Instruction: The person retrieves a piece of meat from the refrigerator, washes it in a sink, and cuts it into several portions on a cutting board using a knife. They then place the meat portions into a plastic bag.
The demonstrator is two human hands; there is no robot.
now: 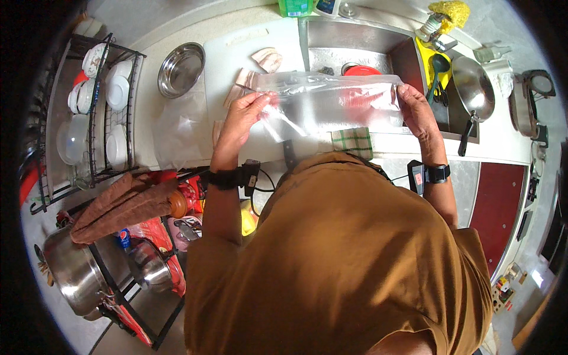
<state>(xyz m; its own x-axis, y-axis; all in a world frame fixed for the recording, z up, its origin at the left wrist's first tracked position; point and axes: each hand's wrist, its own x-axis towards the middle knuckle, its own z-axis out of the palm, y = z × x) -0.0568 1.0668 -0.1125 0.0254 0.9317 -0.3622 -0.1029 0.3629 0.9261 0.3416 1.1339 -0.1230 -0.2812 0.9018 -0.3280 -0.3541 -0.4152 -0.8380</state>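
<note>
A clear plastic bag (328, 102) is stretched out between my two hands, above the cutting board and the sink. My left hand (248, 113) pinches its left end between thumb and fingers, and my right hand (415, 106) pinches the right end. Slices of raw pork belly (267, 60) lie on the white cutting board (222, 49), partly hidden by the bag and my left hand. A knife with a dark handle (289, 153) is on the board, its blade seen blurred through the plastic. Another thin clear plastic sheet or bag (177, 128) lies left of the board.
A steel bowl (182, 70) stands left of the board, beyond it a dish rack (93, 111). Behind the bag is the steel sink (355, 33) with a red item (361, 70). A wok (475, 86) sits at right, and a green checked cloth (353, 142) on the front edge.
</note>
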